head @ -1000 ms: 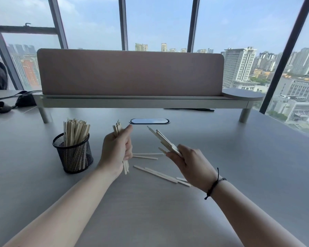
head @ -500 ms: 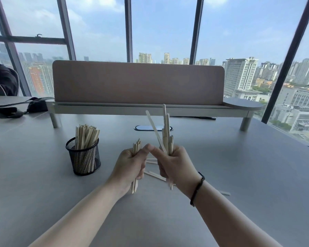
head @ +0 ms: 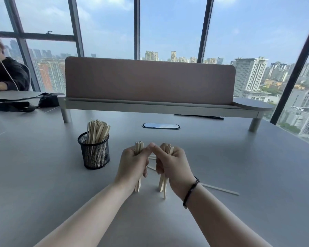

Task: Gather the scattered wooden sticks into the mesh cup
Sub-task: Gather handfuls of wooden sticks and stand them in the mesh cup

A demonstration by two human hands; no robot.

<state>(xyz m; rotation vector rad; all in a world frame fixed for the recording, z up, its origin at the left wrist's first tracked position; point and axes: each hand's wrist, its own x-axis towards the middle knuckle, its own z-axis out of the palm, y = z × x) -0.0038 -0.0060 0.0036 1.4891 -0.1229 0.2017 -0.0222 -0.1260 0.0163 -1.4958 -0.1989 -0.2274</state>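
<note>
The left hand is clenched around a bundle of wooden sticks, and the right hand is clenched around a second bundle. The thumb tips touch between the two fists. Each bundle stands nearly upright through its fist, long axis vertical, with the lower ends down near the table — whether they rest on it cannot be told.

The mesh cup stands to the left of the left knuckles and slightly beyond them, already holding many upright sticks. The left hand is the nearer — its bundle would likely go in first, lifted above the rim and lowered end-first, since the axis already matches the cup's.

Both forearms reach forward, wrists turned so the thumbs are on top. A few loose sticks lie flat just beyond the fingers, and one long stick lies outside the right wrist.
</note>
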